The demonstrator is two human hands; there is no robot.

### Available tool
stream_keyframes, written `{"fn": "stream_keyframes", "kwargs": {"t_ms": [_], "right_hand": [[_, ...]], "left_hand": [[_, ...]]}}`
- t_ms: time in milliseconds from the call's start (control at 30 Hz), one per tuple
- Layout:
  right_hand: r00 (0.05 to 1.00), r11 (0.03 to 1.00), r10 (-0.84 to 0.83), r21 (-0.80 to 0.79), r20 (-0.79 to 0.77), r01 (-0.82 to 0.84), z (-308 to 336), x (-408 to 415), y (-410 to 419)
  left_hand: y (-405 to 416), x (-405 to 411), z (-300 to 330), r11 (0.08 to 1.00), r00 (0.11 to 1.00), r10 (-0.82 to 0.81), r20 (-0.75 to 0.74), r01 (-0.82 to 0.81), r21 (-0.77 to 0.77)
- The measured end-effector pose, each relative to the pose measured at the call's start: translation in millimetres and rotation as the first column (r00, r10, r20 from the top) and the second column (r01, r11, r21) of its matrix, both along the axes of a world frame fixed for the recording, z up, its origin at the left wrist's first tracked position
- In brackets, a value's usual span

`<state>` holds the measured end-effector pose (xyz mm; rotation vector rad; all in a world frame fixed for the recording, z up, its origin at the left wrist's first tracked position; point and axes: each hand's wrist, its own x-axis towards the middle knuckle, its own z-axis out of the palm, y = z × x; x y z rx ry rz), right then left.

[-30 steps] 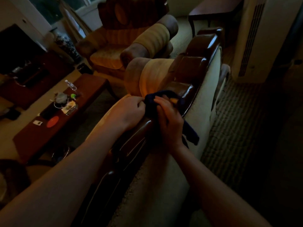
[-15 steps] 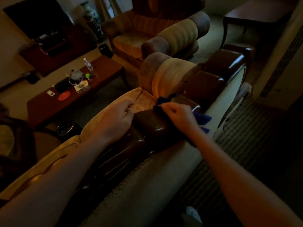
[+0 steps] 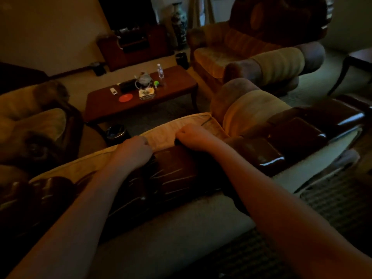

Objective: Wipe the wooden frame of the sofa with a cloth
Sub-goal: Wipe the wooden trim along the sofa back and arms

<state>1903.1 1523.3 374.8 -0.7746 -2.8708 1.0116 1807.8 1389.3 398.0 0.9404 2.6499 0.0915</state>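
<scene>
Both forearms extended forward; left hand (image 3: 133,151) fisted, right hand (image 3: 194,135) fisted, fingers curled under.

Two hands (image 3: 132,150) (image 3: 193,137) – one coffee table (image 3: 181,85), one bottle (image 3: 160,71), one vase (image 3: 179,23)

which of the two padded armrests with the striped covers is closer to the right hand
The near armrest, the one joined to the glossy wooden frame, just right of the right hand. The other armrest belongs to the armchair farther back.

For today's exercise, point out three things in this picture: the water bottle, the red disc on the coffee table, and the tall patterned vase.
water bottle (image 3: 160,71), head view, on its clear body.
red disc (image 3: 125,97), head view, at its centre.
patterned vase (image 3: 179,23), head view, on its belly.
</scene>
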Motion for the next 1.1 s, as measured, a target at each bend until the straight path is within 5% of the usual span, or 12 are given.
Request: {"fn": "stream_keyframes", "kwargs": {"t_ms": [100,200,333,467,600,800,1100], "right_hand": [[0.979,0.984,0.156,0.101,-0.13,-0.144,5,-6,-38],[0.902,0.949,0.309,0.044,-0.3,-0.311,9,-11,-77],[0.985,0.98,0.172,0.094,0.02,-0.173,17,-47,-60],[0.94,0.965,0.122,0.185,0.32,-0.188,18,-44,-19],[0.942,0.99,0.057,0.103,0.33,-0.096,11,-29,-7],[0.917,0.958,0.274,0.001,0.289,-0.286,24,-70,-77],[0.908,0.996,-0.077,0.07,0.413,0.052,-2,-15,21]], "left_hand": [[-28,-9,6,0.985,0.989,0.012,-0.145,-0.037,-0.171],[-44,-11,1,0.994,0.973,0.061,-0.221,-0.08,-0.076],[-43,-10,0,0.979,0.968,0.184,-0.169,-0.164,0.123],[-44,-15,1,0.943,0.978,0.205,-0.049,-0.184,0.276],[-41,-12,1,0.934,0.983,0.181,-0.02,-0.165,0.316],[-44,-11,3,0.922,0.976,0.212,-0.05,-0.183,0.342],[-42,-12,6,0.923,0.988,0.149,0.044,-0.155,0.352]]}}
